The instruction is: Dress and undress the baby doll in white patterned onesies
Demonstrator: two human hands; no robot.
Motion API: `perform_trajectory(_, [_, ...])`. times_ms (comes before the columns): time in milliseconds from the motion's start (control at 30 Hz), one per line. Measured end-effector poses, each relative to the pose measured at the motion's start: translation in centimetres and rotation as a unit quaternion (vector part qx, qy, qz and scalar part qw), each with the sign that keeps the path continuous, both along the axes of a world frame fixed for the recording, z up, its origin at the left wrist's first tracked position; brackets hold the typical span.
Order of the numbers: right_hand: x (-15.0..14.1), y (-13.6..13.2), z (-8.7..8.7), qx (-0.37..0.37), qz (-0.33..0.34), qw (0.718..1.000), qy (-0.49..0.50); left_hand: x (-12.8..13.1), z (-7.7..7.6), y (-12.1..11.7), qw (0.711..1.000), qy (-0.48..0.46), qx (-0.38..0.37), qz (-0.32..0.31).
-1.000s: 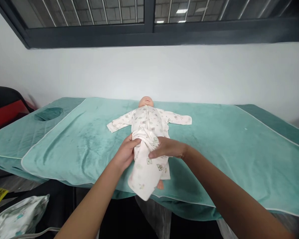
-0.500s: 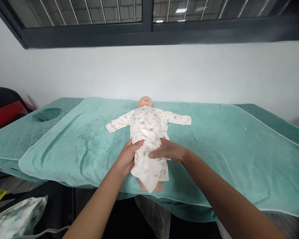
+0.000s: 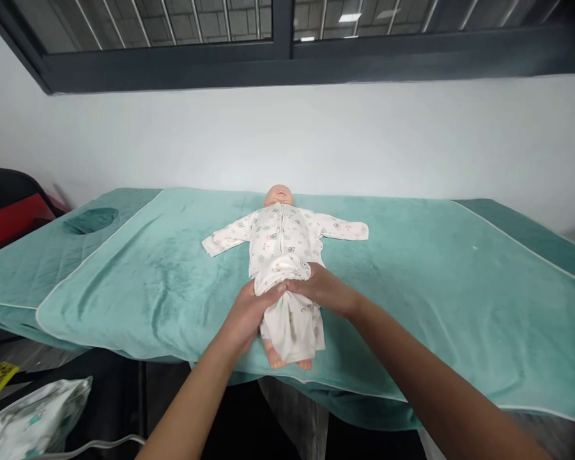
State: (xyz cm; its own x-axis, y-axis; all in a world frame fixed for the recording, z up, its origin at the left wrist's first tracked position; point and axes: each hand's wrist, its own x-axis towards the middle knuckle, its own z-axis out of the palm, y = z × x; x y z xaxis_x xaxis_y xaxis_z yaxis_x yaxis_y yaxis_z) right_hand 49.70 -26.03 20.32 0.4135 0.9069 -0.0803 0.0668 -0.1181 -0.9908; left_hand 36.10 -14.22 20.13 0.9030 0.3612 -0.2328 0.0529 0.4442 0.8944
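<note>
A baby doll (image 3: 278, 195) lies on its back on a teal towel (image 3: 412, 300), head toward the wall, dressed in a white printed romper (image 3: 282, 239) with sleeves spread out. White printed trousers (image 3: 292, 322) cover its legs, and bare feet stick out near the towel's front edge. My left hand (image 3: 249, 310) and my right hand (image 3: 323, 289) meet at the doll's waist, both closed on the bunched waistband of the trousers.
The towel covers a padded teal table with a face hole (image 3: 90, 220) at the far left. A white wall and a dark window frame stand behind. A plastic packet (image 3: 31, 418) lies low at the left, beside a dark red chair (image 3: 7, 214).
The trousers hung loose over the doll's legs earlier. Both hands have drawn them up toward the waist, the feet have come out below, and the hands have come together.
</note>
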Motion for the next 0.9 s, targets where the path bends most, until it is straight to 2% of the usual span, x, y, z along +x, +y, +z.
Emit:
perform_trajectory(100, [-0.5,0.0,0.9,-0.052,0.036,0.99,-0.125,-1.8,0.2,-2.8,0.992,0.015,-0.058,0.111])
perform_trajectory(167, [-1.0,0.1,1.3,-0.08,0.059,0.973,-0.207,-3.0,0.1,-5.0,0.977,0.023,-0.114,0.179])
perform_trajectory(300, [-1.9,0.6,1.5,-0.122,0.114,0.912,-0.375,-5.1,-0.7,-8.1,0.939,0.028,-0.209,0.273])
perform_trajectory(400, [-2.4,1.2,1.3,-0.147,0.118,0.87,-0.455,-6.5,-2.3,-8.9,0.921,0.038,-0.247,0.3])
perform_trajectory(633, [-4.3,2.3,1.8,-0.253,0.139,0.794,-0.536,-8.5,-7.6,-9.5,0.876,0.16,-0.243,0.385])
perform_trajectory(767, [-5.0,2.2,1.3,-0.258,0.149,0.773,-0.561,-8.6,-9.7,-10.0,0.874,0.159,-0.28,0.365])
perform_trajectory(900, [-5.2,1.6,0.2,-0.224,0.142,0.764,-0.587,-8.4,-10.3,-9.8,0.883,0.128,-0.306,0.333])
